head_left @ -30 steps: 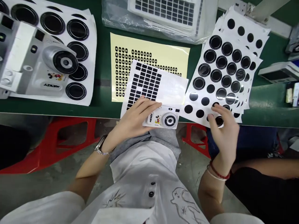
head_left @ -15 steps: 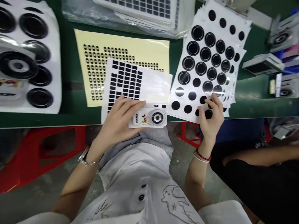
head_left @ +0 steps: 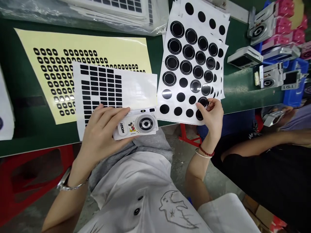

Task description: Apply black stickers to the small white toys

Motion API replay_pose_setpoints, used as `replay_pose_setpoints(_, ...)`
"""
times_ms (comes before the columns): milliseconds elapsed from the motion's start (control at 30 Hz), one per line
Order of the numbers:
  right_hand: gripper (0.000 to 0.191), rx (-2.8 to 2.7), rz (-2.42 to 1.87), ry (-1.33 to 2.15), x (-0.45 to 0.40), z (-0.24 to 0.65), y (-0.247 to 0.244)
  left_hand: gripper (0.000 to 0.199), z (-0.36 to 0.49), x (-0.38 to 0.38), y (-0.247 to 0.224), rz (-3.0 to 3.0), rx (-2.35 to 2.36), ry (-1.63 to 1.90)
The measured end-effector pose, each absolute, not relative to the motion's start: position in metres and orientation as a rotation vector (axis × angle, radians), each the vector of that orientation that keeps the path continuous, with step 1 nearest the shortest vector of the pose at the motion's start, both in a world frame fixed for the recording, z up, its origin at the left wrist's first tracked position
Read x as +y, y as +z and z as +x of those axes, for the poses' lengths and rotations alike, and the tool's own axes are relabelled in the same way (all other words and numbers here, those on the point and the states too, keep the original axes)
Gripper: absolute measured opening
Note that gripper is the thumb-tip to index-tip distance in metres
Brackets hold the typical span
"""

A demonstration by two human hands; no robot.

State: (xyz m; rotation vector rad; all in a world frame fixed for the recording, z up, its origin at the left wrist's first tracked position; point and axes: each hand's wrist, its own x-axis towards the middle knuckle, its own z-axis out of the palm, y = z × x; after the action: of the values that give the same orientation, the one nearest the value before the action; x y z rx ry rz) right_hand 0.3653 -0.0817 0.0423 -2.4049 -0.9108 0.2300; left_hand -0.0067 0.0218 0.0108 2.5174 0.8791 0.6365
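Observation:
A white toy-like camera (head_left: pixel 136 124) with a cartoon mouse and a ringed lens is held by my left hand (head_left: pixel 102 131), fingers along its top and thumb below. It lies over the lower edge of a white sheet of black rectangular stickers (head_left: pixel 138 87). My right hand (head_left: pixel 211 116) bends its thumb and index finger together at the lower right of a stack of sheets with round black stickers (head_left: pixel 175 87). Whatever is between those fingertips is too small to make out. Under the rectangle sheet lies a yellow sheet of small black stickers (head_left: pixel 121 45).
Behind the sheets is a plastic bag (head_left: pixel 155 27) with more sticker sheets. White and pink cameras and a blue tray (head_left: pixel 289 97) stand at the right. A person's arm (head_left: pixel 269 140) reaches in at the right; red stools (head_left: pixel 65 161) are below the table.
The view has turned toward the right. My right thumb and index finger have closed at the round-sticker sheet. The camera stays in my left hand.

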Motion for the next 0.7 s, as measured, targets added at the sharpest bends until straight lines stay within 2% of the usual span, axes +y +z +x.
replay_pose_setpoints(100,0.045,-0.92,-2.415,0.314,-0.081,0.372,0.044,0.08,-0.007,0.021,0.011,2.541,0.88,0.649)
replay_pose_setpoints(367,0.041,-1.342,-2.205,0.07,-0.103,0.365,0.049,0.079,-0.006,0.022,0.005,2.509,0.844,0.704)
replay_pose_setpoints(500,0.043,-1.341,-2.123,-0.014,-0.11,0.362,0.054,0.08,-0.006,0.022,0.004,2.515,0.843,0.72)
replay_pose_setpoints(600,0.044,-1.329,-1.949,0.091,-0.106,0.335,0.059,0.079,-0.005,0.021,0.005,2.511,0.827,0.723)
replay_pose_setpoints(700,0.043,-1.42,-1.749,0.37,-0.096,0.289,0.059,0.079,-0.004,0.02,0.006,2.5,0.818,0.722)
